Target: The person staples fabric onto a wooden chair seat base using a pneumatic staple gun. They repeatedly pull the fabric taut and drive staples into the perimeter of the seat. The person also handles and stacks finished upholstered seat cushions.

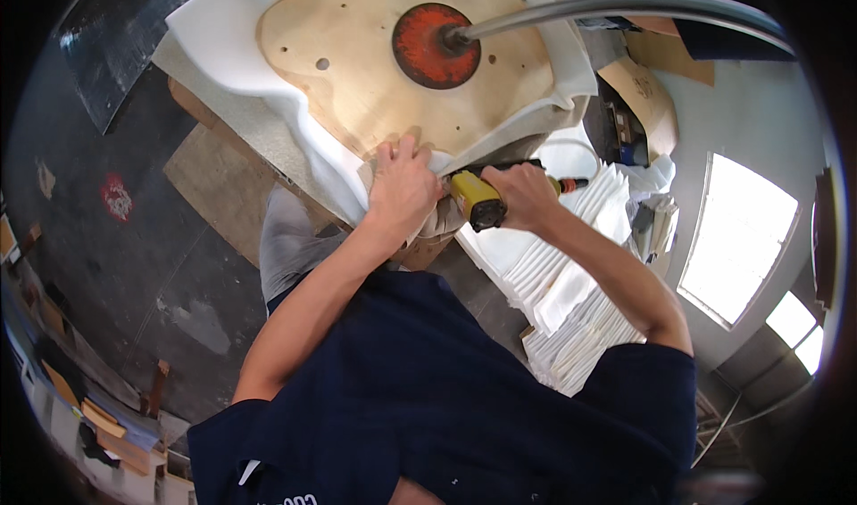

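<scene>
My right hand (525, 196) is wrapped round the grip of a yellow and black staple gun (468, 194), its nose toward the seat's near edge. Just left of it, my left hand (402, 187) is closed over that edge, fingertips on the wood. It grips grey-beige fabric (436, 223), which hangs in folds below. The seat is a plywood board (348, 77) with several holes, lying on white foam (219, 37). A round red pad (412, 59) on a curved metal tube (616, 7) rests on the board. My hand hides part of the fabric edge.
White folded sheets (571, 300) are stacked in a pile to the right, below the seat. A cardboard sheet (219, 184) lies on the dark floor at left. A bright window (739, 237) is set in the right wall.
</scene>
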`<act>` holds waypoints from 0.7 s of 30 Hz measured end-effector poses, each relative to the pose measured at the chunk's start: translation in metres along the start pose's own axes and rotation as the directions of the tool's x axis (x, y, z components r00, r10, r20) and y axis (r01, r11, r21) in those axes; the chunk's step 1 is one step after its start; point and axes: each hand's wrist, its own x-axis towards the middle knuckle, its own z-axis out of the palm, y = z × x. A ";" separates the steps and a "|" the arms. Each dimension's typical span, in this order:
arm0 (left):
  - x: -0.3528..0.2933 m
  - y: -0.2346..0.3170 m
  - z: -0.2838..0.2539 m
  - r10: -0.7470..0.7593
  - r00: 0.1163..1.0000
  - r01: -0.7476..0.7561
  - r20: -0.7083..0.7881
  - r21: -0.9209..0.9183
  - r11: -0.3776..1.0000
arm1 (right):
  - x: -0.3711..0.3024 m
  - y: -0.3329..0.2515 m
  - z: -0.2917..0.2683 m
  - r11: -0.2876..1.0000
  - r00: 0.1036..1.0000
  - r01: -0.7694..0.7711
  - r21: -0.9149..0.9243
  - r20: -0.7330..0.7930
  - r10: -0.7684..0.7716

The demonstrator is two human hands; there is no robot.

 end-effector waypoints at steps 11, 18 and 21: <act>0.010 0.005 0.000 -0.086 0.989 0.086 0.122 0.012 0.996 | 0.021 0.024 -0.026 0.998 1.000 0.022 -0.054 0.004 -0.022; -0.015 0.008 -0.088 -0.243 0.948 0.186 0.205 0.262 0.947 | 0.014 0.012 -0.003 0.997 0.952 -0.029 0.065 -0.301 0.047; 0.011 0.011 -0.094 -0.175 0.882 0.115 0.438 0.160 0.980 | -0.002 -0.020 -0.017 0.913 0.904 -0.305 0.272 -0.220 0.367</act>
